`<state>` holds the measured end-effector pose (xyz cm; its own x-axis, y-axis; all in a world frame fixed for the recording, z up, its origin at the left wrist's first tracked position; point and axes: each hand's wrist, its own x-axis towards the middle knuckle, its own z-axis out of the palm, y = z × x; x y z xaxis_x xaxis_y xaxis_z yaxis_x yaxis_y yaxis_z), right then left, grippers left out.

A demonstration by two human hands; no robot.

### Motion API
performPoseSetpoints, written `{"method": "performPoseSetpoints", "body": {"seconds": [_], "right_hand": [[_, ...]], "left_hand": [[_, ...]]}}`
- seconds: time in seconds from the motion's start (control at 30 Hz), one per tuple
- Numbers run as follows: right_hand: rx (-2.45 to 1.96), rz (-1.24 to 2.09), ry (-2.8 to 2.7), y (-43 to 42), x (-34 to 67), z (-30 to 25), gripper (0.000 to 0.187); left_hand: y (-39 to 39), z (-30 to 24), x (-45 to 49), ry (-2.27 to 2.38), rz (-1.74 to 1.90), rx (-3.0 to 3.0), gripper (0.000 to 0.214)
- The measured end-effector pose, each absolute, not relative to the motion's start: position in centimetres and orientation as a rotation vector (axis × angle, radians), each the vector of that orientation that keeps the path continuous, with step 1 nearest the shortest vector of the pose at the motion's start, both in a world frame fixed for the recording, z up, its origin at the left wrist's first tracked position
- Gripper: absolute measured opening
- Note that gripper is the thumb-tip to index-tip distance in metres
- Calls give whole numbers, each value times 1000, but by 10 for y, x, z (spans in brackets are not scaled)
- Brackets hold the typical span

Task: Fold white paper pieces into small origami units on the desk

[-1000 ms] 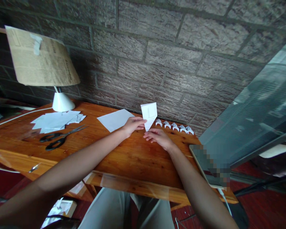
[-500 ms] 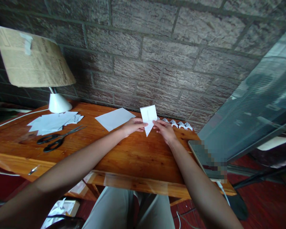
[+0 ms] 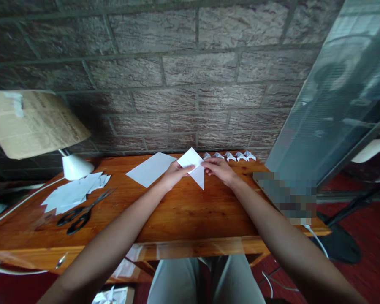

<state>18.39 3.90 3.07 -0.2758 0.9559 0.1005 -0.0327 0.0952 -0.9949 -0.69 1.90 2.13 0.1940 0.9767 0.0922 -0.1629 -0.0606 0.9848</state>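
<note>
A partly folded sheet of white paper (image 3: 191, 159) is held above the wooden table, its lower tip pointing down toward me. My left hand (image 3: 175, 174) grips its left side, the thumb pressed on the front. At the right edge, my right hand (image 3: 220, 169) pinches the paper between thumb and fingers. Behind that hand stands a row of several small folded paper shapes (image 3: 230, 156) along the wall side. A flat white sheet (image 3: 150, 169) lies just beyond my left hand.
On the left of the wooden table (image 3: 177, 219) lie black-handled scissors (image 3: 82, 215) and a pile of white paper pieces (image 3: 72, 194). A lamp (image 3: 76, 166) stands behind them. A blurred-out tablet-like device (image 3: 281, 198) with a white cable rests at the right edge, beside a glass panel (image 3: 329, 105).
The folded paper has turned so its tip points more to the right. My right hand has shifted its hold to the paper's right edge. The camera view has tilted.
</note>
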Motion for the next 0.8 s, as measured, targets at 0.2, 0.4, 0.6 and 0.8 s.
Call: {"method": "performPoseSetpoints", "body": {"seconds": [0.2, 0.4, 0.6, 0.8], "right_hand": [[-913, 1409, -1357, 39, 177, 25, 21], [-942, 1309, -1463, 38, 172, 19, 17], [-906, 1291, -1239, 41, 171, 17, 22], [-865, 1423, -1154, 37, 168, 17, 24]], "left_hand": [[24, 14, -5, 880, 1253, 1165, 56], [30, 16, -12, 1005, 1318, 1106, 55], [26, 23, -11, 827, 1320, 981, 49], [23, 16, 0, 751, 1297, 931, 38]]}}
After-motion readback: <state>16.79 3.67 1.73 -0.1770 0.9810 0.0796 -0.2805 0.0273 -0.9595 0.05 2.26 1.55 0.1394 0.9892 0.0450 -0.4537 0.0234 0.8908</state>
